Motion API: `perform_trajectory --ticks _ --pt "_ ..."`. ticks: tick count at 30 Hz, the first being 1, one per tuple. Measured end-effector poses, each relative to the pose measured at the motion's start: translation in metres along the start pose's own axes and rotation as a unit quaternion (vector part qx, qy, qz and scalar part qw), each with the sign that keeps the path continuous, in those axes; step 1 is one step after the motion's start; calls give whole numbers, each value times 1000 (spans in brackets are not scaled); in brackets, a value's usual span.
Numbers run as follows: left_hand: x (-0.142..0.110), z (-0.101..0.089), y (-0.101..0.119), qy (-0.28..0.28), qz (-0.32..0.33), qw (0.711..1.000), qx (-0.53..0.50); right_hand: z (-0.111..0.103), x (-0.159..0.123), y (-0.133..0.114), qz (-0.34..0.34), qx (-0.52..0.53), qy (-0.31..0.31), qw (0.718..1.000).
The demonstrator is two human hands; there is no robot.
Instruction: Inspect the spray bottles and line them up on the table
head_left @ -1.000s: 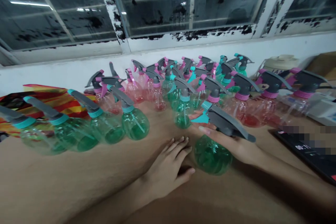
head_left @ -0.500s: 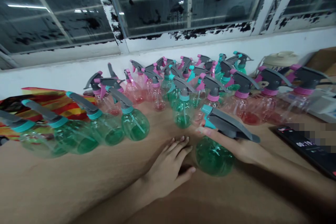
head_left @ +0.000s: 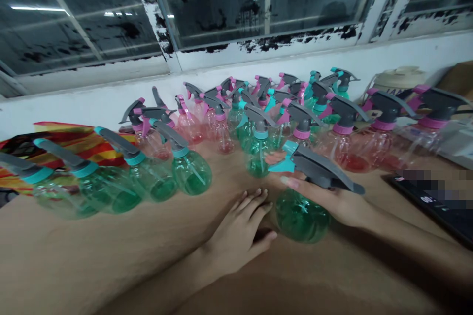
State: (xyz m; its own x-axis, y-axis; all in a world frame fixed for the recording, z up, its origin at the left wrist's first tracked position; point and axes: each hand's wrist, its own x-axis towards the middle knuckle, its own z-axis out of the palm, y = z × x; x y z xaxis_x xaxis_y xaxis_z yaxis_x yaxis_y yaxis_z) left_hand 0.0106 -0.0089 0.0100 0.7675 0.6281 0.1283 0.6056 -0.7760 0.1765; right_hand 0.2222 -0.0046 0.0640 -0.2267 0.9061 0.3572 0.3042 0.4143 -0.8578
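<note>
The green bottle (head_left: 303, 219), near-upright, nozzle (head_left: 290, 147) leftward, is gripped by the right hand (head_left: 334, 202); the left hand (head_left: 238, 231) is laid flat, open.

"Where do I have room?"

"I see bare table (head_left: 74, 261) on the near side of the left row of green bottles (head_left: 192, 174); a hand could pass there up to the left hand (head_left: 238, 234)."

"Straight ahead?"

"I get a gap between that row and the teal-collared bottle (head_left: 257, 157), but pink bottles (head_left: 223, 139) close its far end."

"And rightward?"

"Tight: the held green bottle (head_left: 303, 221) and right hand (head_left: 343, 204) block me, and a phone (head_left: 432, 206) lies beyond the forearm."
</note>
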Motion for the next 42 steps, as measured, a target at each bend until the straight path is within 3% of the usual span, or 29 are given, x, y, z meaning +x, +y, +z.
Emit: perform_trajectory --ticks 13,20,29,35,42 --pt "1 0 1 4 0 1000 6 0 2 -3 18 62 -35 997" --pt "0 0 1 3 -5 1000 4 -2 4 -5 -12 42 -22 999" --pt "0 0 1 4 -4 1000 -6 -3 -2 -1 23 -35 -11 999" --pt "-1 1 0 10 -1 1000 -4 -3 0 -4 13 35 -33 999" --pt "0 3 0 12 -4 1000 -8 0 -2 3 1 44 -20 999"
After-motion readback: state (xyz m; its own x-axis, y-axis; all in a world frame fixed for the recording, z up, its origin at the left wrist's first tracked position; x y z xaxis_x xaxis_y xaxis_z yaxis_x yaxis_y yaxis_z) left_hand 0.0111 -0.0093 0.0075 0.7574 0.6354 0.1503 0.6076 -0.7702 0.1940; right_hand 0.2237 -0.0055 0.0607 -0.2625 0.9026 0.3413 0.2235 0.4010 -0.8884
